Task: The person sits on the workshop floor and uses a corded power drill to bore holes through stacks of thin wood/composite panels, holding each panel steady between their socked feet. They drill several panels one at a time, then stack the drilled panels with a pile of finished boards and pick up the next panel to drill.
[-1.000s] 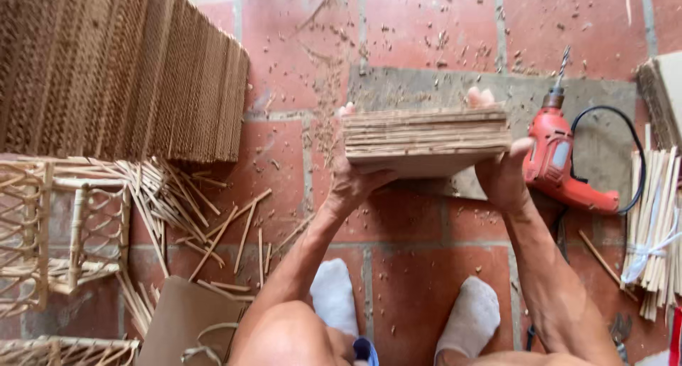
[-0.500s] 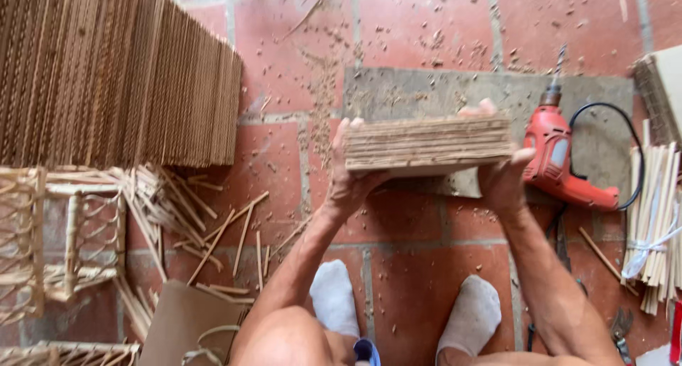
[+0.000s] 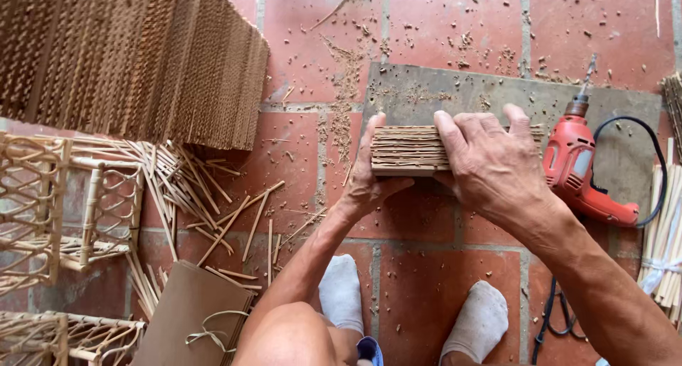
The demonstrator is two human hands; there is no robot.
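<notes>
A stack of thin brown panels (image 3: 405, 149) is held edge-on above a grey board (image 3: 469, 96) lying on the red tile floor. My left hand (image 3: 369, 181) grips the stack's left end, thumb underneath. My right hand (image 3: 494, 164) lies flat over the stack's top and right side, covering much of it. A red electric drill (image 3: 582, 174) with a black cord rests on the floor just right of my right hand.
A long row of upright brown panels (image 3: 128, 61) fills the upper left. Rattan frames (image 3: 50, 217) and loose cane sticks (image 3: 213, 210) lie at left. A bundle of pale sticks (image 3: 664, 245) sits at the right edge. Brown card (image 3: 188, 316) and my socked feet (image 3: 412, 313) are below.
The stack has come lower and nearer the grey board. My right hand has shifted from the stack's right end onto its top. The view has drifted slightly.
</notes>
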